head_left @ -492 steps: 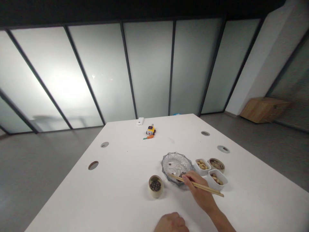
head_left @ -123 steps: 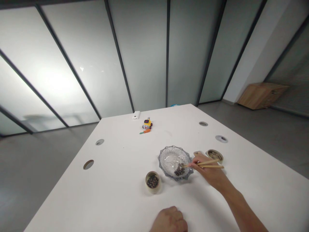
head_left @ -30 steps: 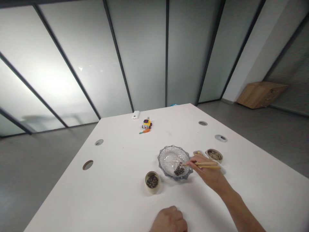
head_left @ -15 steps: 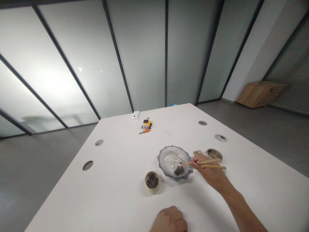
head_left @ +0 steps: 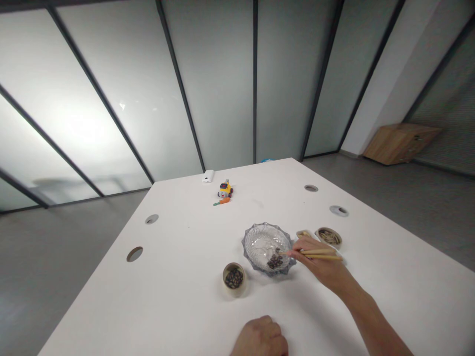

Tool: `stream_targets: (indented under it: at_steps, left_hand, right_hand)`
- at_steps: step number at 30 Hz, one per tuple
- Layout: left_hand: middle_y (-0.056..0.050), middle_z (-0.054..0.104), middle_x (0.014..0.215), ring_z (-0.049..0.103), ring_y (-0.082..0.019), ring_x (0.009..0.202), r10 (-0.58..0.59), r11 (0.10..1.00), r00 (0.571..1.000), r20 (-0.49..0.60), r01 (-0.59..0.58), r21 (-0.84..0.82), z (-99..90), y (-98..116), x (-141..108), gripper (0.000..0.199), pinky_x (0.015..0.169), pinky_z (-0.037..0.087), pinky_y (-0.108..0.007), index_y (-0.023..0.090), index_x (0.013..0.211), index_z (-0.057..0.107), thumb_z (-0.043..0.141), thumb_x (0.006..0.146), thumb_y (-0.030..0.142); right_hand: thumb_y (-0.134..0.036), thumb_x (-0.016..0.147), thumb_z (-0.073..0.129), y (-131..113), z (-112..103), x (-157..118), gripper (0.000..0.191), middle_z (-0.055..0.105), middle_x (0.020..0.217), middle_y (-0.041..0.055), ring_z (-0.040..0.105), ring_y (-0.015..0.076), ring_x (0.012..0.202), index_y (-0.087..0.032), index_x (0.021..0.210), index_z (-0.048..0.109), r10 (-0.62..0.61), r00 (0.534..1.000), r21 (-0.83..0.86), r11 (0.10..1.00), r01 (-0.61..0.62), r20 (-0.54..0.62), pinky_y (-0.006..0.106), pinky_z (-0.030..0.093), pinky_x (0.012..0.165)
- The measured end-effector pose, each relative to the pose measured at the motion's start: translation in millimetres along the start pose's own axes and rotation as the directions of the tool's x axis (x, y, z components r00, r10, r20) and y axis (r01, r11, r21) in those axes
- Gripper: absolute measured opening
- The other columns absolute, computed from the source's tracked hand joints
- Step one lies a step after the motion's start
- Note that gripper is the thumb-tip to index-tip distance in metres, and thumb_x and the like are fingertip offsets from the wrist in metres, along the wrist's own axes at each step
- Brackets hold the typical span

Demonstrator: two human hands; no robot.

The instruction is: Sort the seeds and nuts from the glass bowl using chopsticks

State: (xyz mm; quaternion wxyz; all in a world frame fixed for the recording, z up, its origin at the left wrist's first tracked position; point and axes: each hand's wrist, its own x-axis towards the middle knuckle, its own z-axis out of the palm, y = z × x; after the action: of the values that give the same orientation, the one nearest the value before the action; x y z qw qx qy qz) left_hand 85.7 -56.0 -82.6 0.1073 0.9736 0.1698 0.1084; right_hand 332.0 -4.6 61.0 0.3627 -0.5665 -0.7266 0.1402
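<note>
My right hand is closed around a pair of wooden chopsticks, their tips reaching over the right side of a scalloped clear glass bowl. Dark brown beans lie in a cluster at the bowl's lower right, close under the tips. Left of and nearer than the bowl stands a small beige cup holding more dark beans. My left hand rests on the table at the bottom edge, fingers curled in. Whether anything is inside it does not show.
Beyond my right hand sit a round dish of pale elongated pieces and a white container, partly hidden. Farther back are a yellow toy vehicle, an orange toy screwdriver and a white box-like device. The white table has round holes.
The chopsticks in my right hand have dipped slightly and their rear ends have come closer together. Their tips are now nearer the bean cluster. My left hand stays in place.
</note>
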Motion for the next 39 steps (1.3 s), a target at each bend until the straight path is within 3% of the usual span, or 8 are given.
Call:
stream_targets:
  at_steps: [9, 15, 19, 26, 39]
  left_hand:
    - [0.003, 0.057, 0.062, 0.051, -0.014, 0.064, 0.015, 1.000, 1.000, -0.019, -0.015, 0.023, 7.2, -2, -2, 0.044, 0.056, 0.032, -0.027, 0.020, 0.067, 0.055, 0.074, 0.093, 0.050]
    - [0.004, 0.057, 0.062, 0.052, -0.014, 0.063, 0.015, 0.999, 0.999, -0.043, -0.014, 0.040, 11.0, -2, -2, 0.043, 0.054, 0.033, -0.028, 0.020, 0.066, 0.055, 0.078, 0.089, 0.049]
    - [0.004, 0.057, 0.062, 0.053, -0.014, 0.062, 0.013, 0.999, 0.998, -0.060, -0.011, 0.042, 13.9, -3, -1, 0.046, 0.054, 0.034, -0.028, 0.020, 0.065, 0.053, 0.077, 0.089, 0.051]
    - [0.003, 0.056, 0.062, 0.050, -0.014, 0.064, 0.014, 1.000, 0.999, -0.030, -0.013, 0.011, 14.5, -3, -1, 0.044, 0.056, 0.033, -0.027, 0.020, 0.067, 0.055, 0.075, 0.092, 0.051]
    - [0.003, 0.059, 0.065, 0.051, -0.015, 0.066, 0.009, 1.000, 1.000, 0.011, -0.009, -0.010, 11.0, -3, -1, 0.040, 0.059, 0.034, -0.028, 0.020, 0.069, 0.057, 0.073, 0.094, 0.047]
  right_hand:
    - [-0.052, 0.099, 0.058, -2, 2, 2, 0.033, 0.071, 0.081, 0.0013, 0.065, 0.0200, 0.077, -0.027, 0.080, 0.067, 0.006, 1.000, 0.020, 1.000, -0.006, 0.005, 0.034, 0.051, 0.073]
    - [-0.049, 0.101, 0.057, 0, 2, 2, 0.031, 0.071, 0.084, 0.0007, 0.065, 0.0203, 0.082, -0.027, 0.081, 0.066, -0.004, 1.000, 0.021, 1.000, 0.003, 0.029, 0.034, 0.051, 0.079]
    - [-0.051, 0.100, 0.057, 5, 2, 1, 0.034, 0.068, 0.080, 0.0011, 0.061, 0.0202, 0.078, -0.027, 0.078, 0.065, -0.017, 1.000, 0.027, 1.000, 0.017, -0.008, 0.035, 0.051, 0.076]
    - [-0.056, 0.101, 0.053, 10, 2, 2, 0.042, 0.063, 0.074, 0.0013, 0.059, 0.0210, 0.078, -0.026, 0.072, 0.060, 0.002, 1.000, 0.035, 0.999, -0.002, 0.007, 0.036, 0.049, 0.076]
    - [-0.054, 0.100, 0.057, 0, -3, 2, 0.039, 0.066, 0.076, -0.0003, 0.061, 0.0195, 0.076, -0.026, 0.073, 0.061, -0.021, 0.998, 0.057, 0.998, 0.018, 0.057, 0.035, 0.050, 0.081]
